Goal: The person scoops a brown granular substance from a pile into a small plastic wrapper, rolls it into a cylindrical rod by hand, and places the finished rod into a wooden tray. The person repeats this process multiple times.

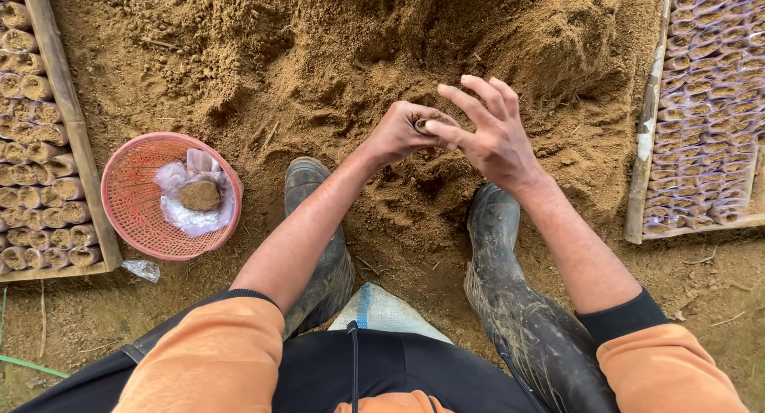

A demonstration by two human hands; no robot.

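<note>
The left hand (398,133) is curled tight around a small soil-filled bag (421,125), held over the heap of loose brown soil (335,54) — only its round open mouth shows, facing up toward the camera, so its long axis runs down into the fist. The right hand (490,134) has thumb and forefinger pressed at that mouth, the other fingers spread wide and lifted. Both hands hover between two muddy rubber boots (510,301). Off to the left sits a pink mesh basket (131,198) with crumpled plastic bags (187,198) inside. Wooden-framed beds of filled bags (36,174) lie at the left — another (709,102) at the right.
</note>
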